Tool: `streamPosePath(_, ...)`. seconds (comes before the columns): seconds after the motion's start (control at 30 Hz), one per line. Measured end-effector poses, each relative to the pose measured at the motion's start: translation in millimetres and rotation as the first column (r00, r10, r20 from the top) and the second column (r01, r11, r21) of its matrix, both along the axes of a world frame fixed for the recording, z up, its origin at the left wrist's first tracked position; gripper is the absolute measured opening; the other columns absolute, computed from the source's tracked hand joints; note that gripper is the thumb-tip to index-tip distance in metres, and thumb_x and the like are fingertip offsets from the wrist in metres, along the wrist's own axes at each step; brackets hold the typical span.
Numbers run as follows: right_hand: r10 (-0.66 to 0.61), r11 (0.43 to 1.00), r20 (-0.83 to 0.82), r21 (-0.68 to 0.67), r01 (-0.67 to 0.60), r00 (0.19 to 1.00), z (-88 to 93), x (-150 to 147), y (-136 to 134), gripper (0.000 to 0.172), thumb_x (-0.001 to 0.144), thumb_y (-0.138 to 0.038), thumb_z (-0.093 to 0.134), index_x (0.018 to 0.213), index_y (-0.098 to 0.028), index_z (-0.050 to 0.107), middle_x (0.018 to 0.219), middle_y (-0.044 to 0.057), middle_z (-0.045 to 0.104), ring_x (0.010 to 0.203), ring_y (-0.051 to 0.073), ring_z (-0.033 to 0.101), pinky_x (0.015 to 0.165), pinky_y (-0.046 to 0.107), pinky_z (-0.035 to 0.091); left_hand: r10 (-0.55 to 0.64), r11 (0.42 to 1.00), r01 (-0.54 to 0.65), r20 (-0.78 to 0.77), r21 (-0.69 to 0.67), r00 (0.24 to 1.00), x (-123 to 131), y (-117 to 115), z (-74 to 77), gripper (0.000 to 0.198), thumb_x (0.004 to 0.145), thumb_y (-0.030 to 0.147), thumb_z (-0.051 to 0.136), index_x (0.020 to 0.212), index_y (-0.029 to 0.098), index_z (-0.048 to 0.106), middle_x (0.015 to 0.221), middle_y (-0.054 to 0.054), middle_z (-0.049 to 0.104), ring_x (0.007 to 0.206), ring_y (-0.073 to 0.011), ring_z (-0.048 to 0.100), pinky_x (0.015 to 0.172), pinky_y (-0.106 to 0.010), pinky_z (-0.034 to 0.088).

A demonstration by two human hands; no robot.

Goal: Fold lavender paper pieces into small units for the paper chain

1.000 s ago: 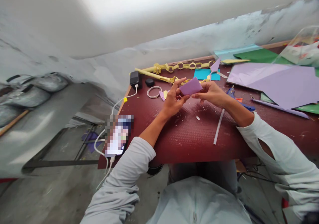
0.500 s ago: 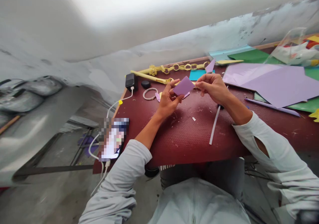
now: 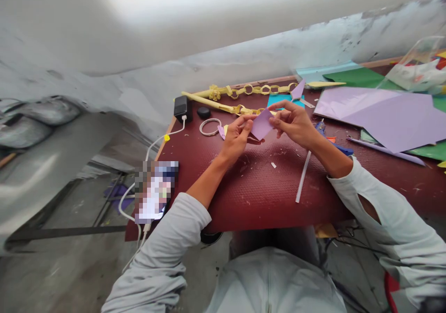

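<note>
Between my two hands is a small square of purple paper [image 3: 261, 125], held up above the dark red table [image 3: 258, 187]. My left hand [image 3: 238, 135] grips its left edge, thumb in front and fingers behind. On the right side, my right hand [image 3: 291, 122] pinches the paper's corner between thumb and fingers. Just behind the hands lie a turquoise paper piece [image 3: 275, 100] and a yellow paper chain [image 3: 256, 90]. A blue glue gun [image 3: 321, 126] lies partly hidden behind my right forearm, with a clear glue stick [image 3: 303, 178] in front of it.
Large purple sheets [image 3: 393, 113] and green paper [image 3: 365, 77] spread over the right side. A roll of tape [image 3: 209, 127], a black power bank [image 3: 181, 107] and a cabled phone [image 3: 156, 192] sit on the left. A rolled purple strip [image 3: 386, 152] lies at right.
My right hand has moved in and now grips the paper's right corner. The paper has tilted and shifted slightly right. More of the glue gun shows.
</note>
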State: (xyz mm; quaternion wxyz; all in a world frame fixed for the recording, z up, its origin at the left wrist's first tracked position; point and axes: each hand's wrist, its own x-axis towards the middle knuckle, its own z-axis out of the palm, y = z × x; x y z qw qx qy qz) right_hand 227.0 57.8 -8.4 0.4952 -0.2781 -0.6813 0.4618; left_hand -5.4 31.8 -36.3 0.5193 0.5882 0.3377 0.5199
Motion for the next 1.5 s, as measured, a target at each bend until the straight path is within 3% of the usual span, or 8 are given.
streamPosePath(0.23,-0.013,1.0,0.023,0.015,0.012,1.0,-3.2,0,2,0.052,0.089,-0.066,0.097,0.103,-0.025,0.067,0.073,-0.005,0.061,0.057,0.011,0.058,0.049,0.027,0.061,0.004,0.999,-0.003,0.025,-0.042,1.0,-1,-1,0.1,0.061,0.095,0.063,0.09,0.142,0.028,0.069,0.089,-0.002,0.08,0.072,-0.0216,0.084,0.064,-0.032,0.07)
streamPosePath(0.4,-0.028,0.999,0.025,-0.029,0.028,0.999,-3.1,-2,0,0.056,0.091,-0.07,0.094,0.112,-0.025,0.068,0.092,0.001,0.069,0.067,0.013,0.067,0.05,0.028,0.064,0.038,0.999,-0.038,-0.008,-0.022,0.999,-1,-5,4.4,0.069,0.085,0.063,0.099,0.136,0.025,0.073,0.089,-0.003,0.082,0.075,-0.0209,0.083,0.067,-0.032,0.071)
streamPosePath(0.63,0.01,0.999,-0.055,-0.045,-0.012,0.998,3.5,-4,-9,0.049,0.087,-0.063,0.098,0.098,-0.021,0.076,0.109,0.007,0.073,0.081,0.016,0.074,0.062,0.031,0.072,0.185,0.983,-0.184,0.085,-0.028,0.979,-6,0,3.5,0.055,0.078,0.062,0.104,0.086,0.02,0.069,0.08,-0.001,0.075,0.067,-0.013,0.073,0.063,-0.027,0.068)
streamPosePath(0.83,-0.044,0.996,-0.083,-0.078,0.038,0.996,9.1,-1,-12,0.047,0.088,-0.06,0.097,0.081,-0.019,0.076,0.12,0.012,0.076,0.107,0.023,0.076,0.081,0.034,0.073,0.251,0.961,-0.218,0.204,-0.169,0.946,-4,5,-0.3,0.057,0.077,0.058,0.105,0.088,0.022,0.063,0.082,0.001,0.072,0.065,-0.0112,0.068,0.058,-0.025,0.062)
streamPosePath(1.0,-0.034,0.991,-0.037,-0.13,0.029,0.999,0.3,-2,-5,0.05,0.071,-0.037,0.108,0.101,-0.023,0.07,0.098,0.005,0.081,0.09,0.02,0.076,0.082,0.038,0.068,0.226,0.969,-0.199,0.191,-0.147,0.955,-2,1,2.1,0.047,0.078,0.035,0.103,0.101,0.023,0.063,0.093,-0.001,0.076,0.072,-0.012,0.071,0.061,-0.024,0.062)
streamPosePath(1.2,-0.003,0.997,-0.003,-0.072,0.003,1.0,-4.9,-7,-3,0.05,0.082,-0.035,0.097,0.121,-0.025,0.068,0.101,0.004,0.08,0.097,0.022,0.078,0.086,0.039,0.065,0.181,0.983,-0.18,0.029,-0.03,0.983,-1,-10,13.2,0.05,0.08,0.015,0.088,0.124,0.03,0.069,0.092,0.001,0.073,0.075,-0.0137,0.071,0.065,-0.025,0.061)
streamPosePath(1.33,0.058,0.997,0.054,-0.049,-0.056,0.997,-0.6,-9,-11,0.048,0.087,-0.038,0.095,0.124,-0.025,0.068,0.102,0.004,0.081,0.101,0.023,0.079,0.09,0.041,0.064,0.145,0.989,-0.14,-0.13,0.048,0.981,-5,-12,15.4,0.02,0.086,0.024,0.09,0.104,0.022,0.081,0.089,-0.003,0.075,0.077,-0.0149,0.071,0.068,-0.027,0.059)
streamPosePath(1.5,0.11,0.994,0.067,-0.022,-0.109,0.992,3.4,-11,-17,0.048,0.088,-0.039,0.096,0.125,-0.023,0.068,0.102,0.006,0.081,0.097,0.023,0.079,0.089,0.041,0.064,0.136,0.989,-0.124,-0.171,0.079,0.976,-7,-10,14.8,0.024,0.089,0.041,0.094,0.094,0.02,0.083,0.095,-0.006,0.083,0.086,-0.017,0.075,0.074,-0.027,0.058)
